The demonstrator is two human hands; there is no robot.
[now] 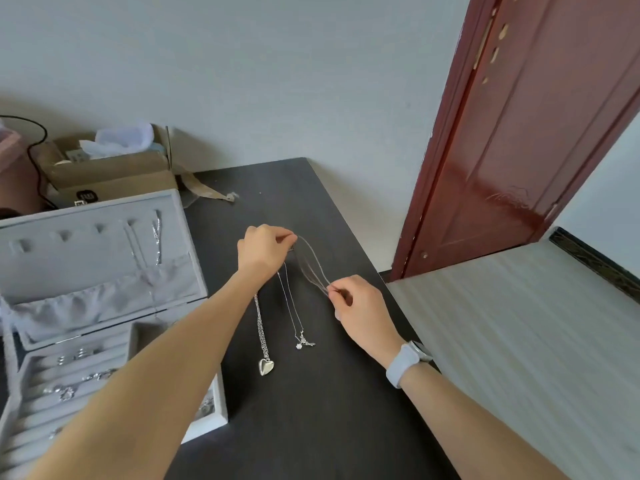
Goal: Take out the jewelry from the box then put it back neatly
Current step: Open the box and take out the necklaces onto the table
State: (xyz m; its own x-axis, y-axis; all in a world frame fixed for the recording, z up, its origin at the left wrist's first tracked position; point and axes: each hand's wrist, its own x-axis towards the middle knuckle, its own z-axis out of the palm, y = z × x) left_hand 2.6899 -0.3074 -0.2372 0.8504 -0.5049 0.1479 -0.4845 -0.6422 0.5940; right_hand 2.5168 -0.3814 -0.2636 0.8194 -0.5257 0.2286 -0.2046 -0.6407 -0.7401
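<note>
A grey velvet jewelry box [194,258] stands open at the left of the dark table [311,410]. Two chains [157,237] hang inside its lid, and rings and earrings [79,355] sit in the padded rows below. On the table lie a heart-pendant necklace [266,366] and a thin necklace with a small sparkly pendant [304,342], side by side. My left hand [265,252] pinches one end of a thin chain [311,265], and my right hand [360,306] pinches the other end, holding it stretched just above the table.
An open cardboard box [110,171] with plastic wrap stands behind the jewelry box, beside a black cable [34,147]. A dark red door [519,140] stands at the right past the table's edge, with pale flooring [519,341] below. I wear a watch [410,362] on my right wrist.
</note>
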